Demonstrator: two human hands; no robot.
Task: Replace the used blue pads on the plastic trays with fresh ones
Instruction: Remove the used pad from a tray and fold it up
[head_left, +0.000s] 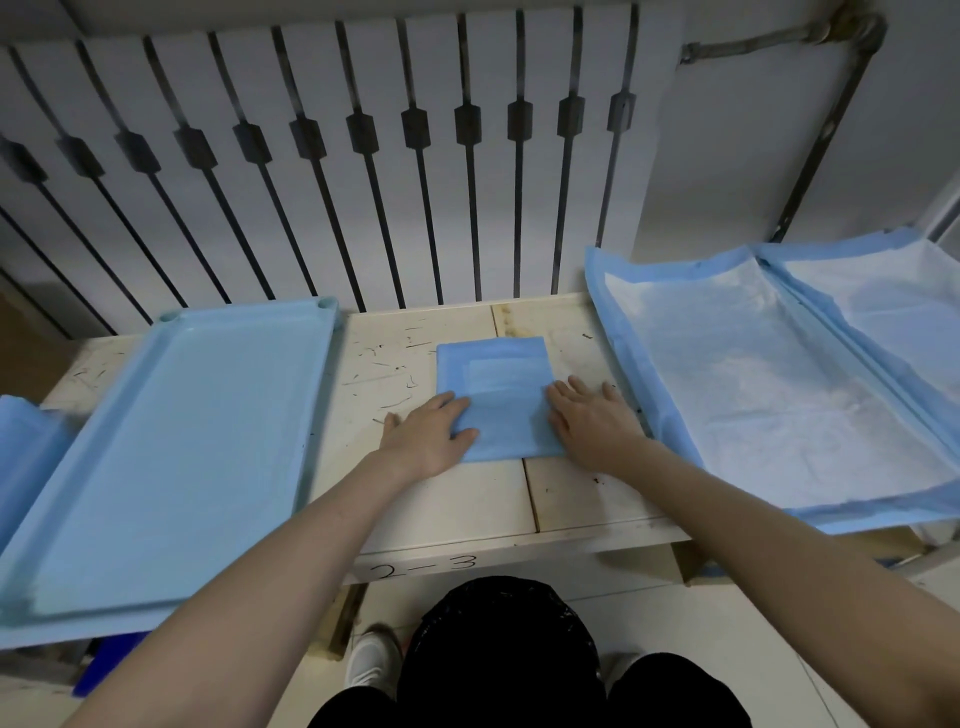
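A folded blue pad (496, 384) lies on the white table (457, 499) in the middle. My left hand (428, 434) grips its near left edge, thumb on top of the pad. On the pad's near right edge rests my right hand (589, 421) with its fingers straight. To the left sits a bare light-blue plastic tray (171, 447) with no pad in it. On the right, two trays are lined with spread-out blue-and-white pads (769, 395), the further one (893, 306) at the frame's edge.
A white radiator (322, 156) stands behind the table, with a pipe (826, 140) at the right. Another blue pad edge (21, 447) shows at the far left. A black bin bag (498, 639) sits on the floor below the table's front edge, between my feet.
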